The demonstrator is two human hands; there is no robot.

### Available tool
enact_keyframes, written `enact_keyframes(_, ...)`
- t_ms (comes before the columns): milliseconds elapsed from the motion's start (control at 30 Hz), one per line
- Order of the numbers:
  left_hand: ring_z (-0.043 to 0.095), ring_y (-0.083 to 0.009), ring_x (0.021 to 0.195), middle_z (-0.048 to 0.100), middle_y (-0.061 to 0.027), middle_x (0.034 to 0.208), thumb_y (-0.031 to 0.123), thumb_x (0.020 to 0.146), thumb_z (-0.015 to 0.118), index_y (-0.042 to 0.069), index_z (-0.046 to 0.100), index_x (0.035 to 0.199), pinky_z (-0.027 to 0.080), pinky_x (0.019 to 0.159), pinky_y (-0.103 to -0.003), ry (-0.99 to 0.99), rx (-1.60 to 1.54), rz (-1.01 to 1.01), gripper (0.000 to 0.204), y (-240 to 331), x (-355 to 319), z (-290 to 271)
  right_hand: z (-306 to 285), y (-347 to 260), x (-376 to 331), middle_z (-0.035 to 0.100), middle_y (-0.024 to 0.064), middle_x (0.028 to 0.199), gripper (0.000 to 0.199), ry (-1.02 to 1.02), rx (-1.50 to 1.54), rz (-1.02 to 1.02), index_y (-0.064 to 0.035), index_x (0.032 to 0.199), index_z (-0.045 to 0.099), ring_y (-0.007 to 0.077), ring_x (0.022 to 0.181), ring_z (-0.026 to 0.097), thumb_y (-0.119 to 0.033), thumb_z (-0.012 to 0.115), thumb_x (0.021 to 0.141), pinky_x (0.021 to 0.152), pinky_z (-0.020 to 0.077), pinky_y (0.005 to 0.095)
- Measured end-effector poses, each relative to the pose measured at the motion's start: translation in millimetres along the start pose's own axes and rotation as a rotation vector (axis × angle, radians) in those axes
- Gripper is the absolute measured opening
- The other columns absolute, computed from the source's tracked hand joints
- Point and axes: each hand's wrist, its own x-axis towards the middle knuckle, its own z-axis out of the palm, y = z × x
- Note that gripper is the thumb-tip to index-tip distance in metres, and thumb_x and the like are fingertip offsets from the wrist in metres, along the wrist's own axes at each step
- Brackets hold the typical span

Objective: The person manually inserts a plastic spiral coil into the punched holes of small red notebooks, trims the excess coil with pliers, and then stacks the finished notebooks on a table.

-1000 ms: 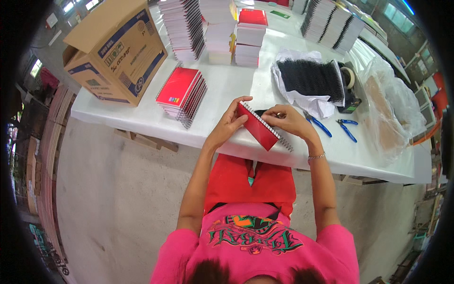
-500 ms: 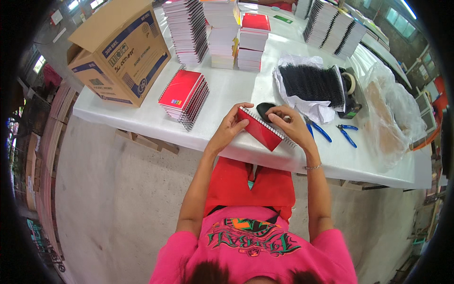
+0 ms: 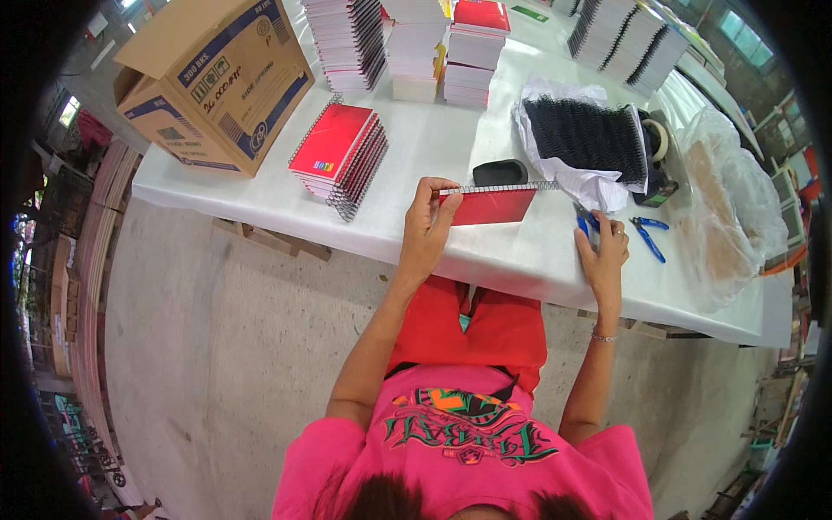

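Note:
My left hand (image 3: 428, 227) grips a red-covered notebook (image 3: 492, 208) by its left end, thumb in front. A wire coil (image 3: 511, 187) runs along the notebook's top edge, and its loose end sticks out past the right corner. My right hand (image 3: 606, 251) is at the blue-handled cutting pliers (image 3: 584, 224) on the table, thumb and fingers around the handles, which they partly cover. Just behind the notebook lies a black rounded object (image 3: 500, 172), partly hidden. A second pair of blue-handled pliers (image 3: 649, 236) lies right of my right hand.
Coil-bound red notebooks (image 3: 336, 156) form a stack at left, by a cardboard box (image 3: 221, 91). Taller book stacks (image 3: 420, 61) stand behind. Black wire coils (image 3: 581, 139) rest on white paper, beside a tape roll (image 3: 656, 139) and clear plastic bag (image 3: 732, 199). The white-covered table's (image 3: 364, 234) front edge is near me.
My right hand has left the notebook's coil and moved right and down to the pliers. The notebook, held in my left hand, has turned so its coil edge lies nearly level.

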Motion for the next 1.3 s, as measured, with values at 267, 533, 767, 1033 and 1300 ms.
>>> enact_keyframes(267, 0.062, -0.0141, 0.088, 0.068, -0.0117, 0.096, 0.017, 0.091, 0.068, -0.001, 0.063, 0.107, 0.048, 0.081, -0.028, 0.039, 0.157, 0.094, 0.024, 14.6, -4.3, 3.6, -28.7, -85.0, -24.2, 0.052, 0.0176, 0.113, 0.049, 0.150, 0.511, -0.047, -0.0016, 0.129, 0.052, 0.0313, 0.108, 0.052, -0.012, 0.069, 0.084, 0.093, 0.0435, 0.0388)
enact_keyframes(533, 0.065, -0.0106, 0.089, 0.070, -0.0072, 0.095, 0.008, 0.092, 0.063, 0.001, 0.065, 0.112, 0.051, 0.078, -0.025, -0.040, 0.113, 0.006, 0.021, 20.5, -6.6, -2.7, -13.2, -150.0, -53.5, 0.054, 0.0182, 0.109, 0.055, -0.043, 0.625, -0.289, -0.0070, 0.124, 0.060, 0.0341, 0.099, 0.057, -0.016, 0.078, 0.073, 0.084, 0.0481, 0.0408)
enact_keyframes(767, 0.068, -0.0133, 0.095, 0.073, -0.0101, 0.097, 0.001, 0.092, 0.054, 0.001, 0.065, 0.116, 0.053, 0.081, -0.026, -0.036, 0.081, -0.033, 0.026, 25.5, -12.9, -4.4, 4.8, -159.0, -56.3, 0.056, 0.0156, 0.105, 0.056, 0.035, 0.569, -0.352, -0.0081, 0.124, 0.062, 0.0317, 0.092, 0.059, -0.018, 0.079, 0.071, 0.079, 0.0491, 0.0407)
enact_keyframes(1033, 0.069, -0.0128, 0.094, 0.074, -0.0115, 0.097, -0.004, 0.090, 0.051, 0.001, 0.066, 0.116, 0.054, 0.079, -0.026, 0.030, 0.077, -0.022, 0.031, 25.9, -19.0, 1.1, 4.4, -162.6, -59.9, 0.057, 0.0134, 0.097, 0.049, -0.018, 0.617, -0.343, -0.0036, 0.121, 0.061, 0.0285, 0.080, 0.063, -0.015, 0.076, 0.076, 0.065, 0.0508, 0.0359)
enact_keyframes(1300, 0.070, -0.0201, 0.075, 0.071, -0.0144, 0.091, -0.002, 0.089, 0.056, 0.003, 0.064, 0.118, 0.054, 0.067, -0.031, 0.054, 0.244, 0.162, 0.030, 27.4, -25.3, 5.1, -12.2, -137.0, -21.6, 0.062, 0.0102, 0.087, 0.032, -1.394, 2.085, 0.417, -0.0009, 0.123, 0.050, 0.0255, 0.063, 0.064, -0.023, 0.052, 0.100, 0.058, 0.0550, 0.0343)
